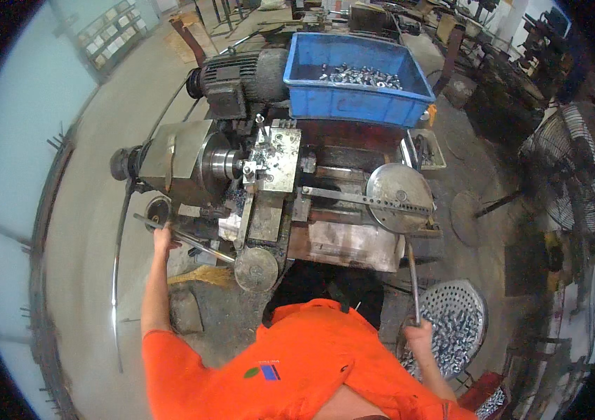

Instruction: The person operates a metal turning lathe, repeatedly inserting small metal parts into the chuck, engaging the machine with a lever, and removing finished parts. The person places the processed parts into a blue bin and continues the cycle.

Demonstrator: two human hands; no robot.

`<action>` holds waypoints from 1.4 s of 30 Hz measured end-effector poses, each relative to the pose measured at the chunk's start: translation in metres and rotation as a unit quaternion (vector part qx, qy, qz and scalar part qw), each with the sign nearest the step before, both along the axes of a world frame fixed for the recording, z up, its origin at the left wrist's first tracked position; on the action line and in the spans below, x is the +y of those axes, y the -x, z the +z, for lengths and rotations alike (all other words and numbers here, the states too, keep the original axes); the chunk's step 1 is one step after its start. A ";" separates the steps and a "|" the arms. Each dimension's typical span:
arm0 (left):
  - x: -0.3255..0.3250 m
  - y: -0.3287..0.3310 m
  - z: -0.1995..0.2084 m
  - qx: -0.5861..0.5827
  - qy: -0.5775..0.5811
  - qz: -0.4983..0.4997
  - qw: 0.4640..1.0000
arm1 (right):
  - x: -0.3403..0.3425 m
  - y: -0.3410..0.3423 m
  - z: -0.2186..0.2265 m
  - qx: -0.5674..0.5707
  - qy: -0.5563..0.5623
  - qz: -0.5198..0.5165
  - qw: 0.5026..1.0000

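My left hand (163,239) is closed around a long metal lever (203,248), which runs to a small round disc (256,269) at the front of a lathe-like machine. On the right, my right hand (419,336) grips the lower end of another metal lever (413,280), below a larger round plate (401,182). A perforated flat bar (339,197) lies across that plate. Between the levers are the spindle chuck (224,165) and a tool block (280,159) strewn with metal chips. Whether a workpiece sits in the chuck is too small to tell.
A blue bin (360,103) of small metal parts stands behind the machine, beside a motor (227,87). Near my right hand is a perforated basket (462,290) full of shiny parts, with a red container (479,392) below. A fan (570,168) stands right; a straw broom (206,275) lies left.
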State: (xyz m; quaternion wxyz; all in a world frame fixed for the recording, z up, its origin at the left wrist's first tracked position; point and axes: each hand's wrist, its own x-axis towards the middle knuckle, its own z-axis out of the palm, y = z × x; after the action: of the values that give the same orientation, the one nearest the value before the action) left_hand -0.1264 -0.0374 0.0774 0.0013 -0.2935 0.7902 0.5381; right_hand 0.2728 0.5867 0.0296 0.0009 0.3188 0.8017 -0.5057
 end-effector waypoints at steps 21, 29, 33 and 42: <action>-0.055 -0.043 -0.117 -0.091 0.421 -0.286 0.856 | 0.003 0.106 0.011 0.109 -0.363 0.039 0.925; 0.019 -0.055 -0.179 -0.159 0.443 -0.054 0.881 | -0.033 0.112 0.012 0.024 -0.214 0.064 0.974; 0.008 -0.046 -0.206 -0.091 0.429 -0.156 0.885 | -0.040 0.121 0.019 0.054 -0.205 0.076 0.974; -0.033 -0.044 -0.144 -0.153 0.467 -0.355 0.795 | -0.044 0.218 0.127 0.159 -0.263 0.162 0.938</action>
State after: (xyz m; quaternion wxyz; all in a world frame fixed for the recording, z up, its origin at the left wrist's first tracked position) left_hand -0.0823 -0.0702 -0.0668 0.1761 -0.0357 0.9836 0.0139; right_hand 0.0548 0.5429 0.1569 -0.1284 0.0891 0.9364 -0.3141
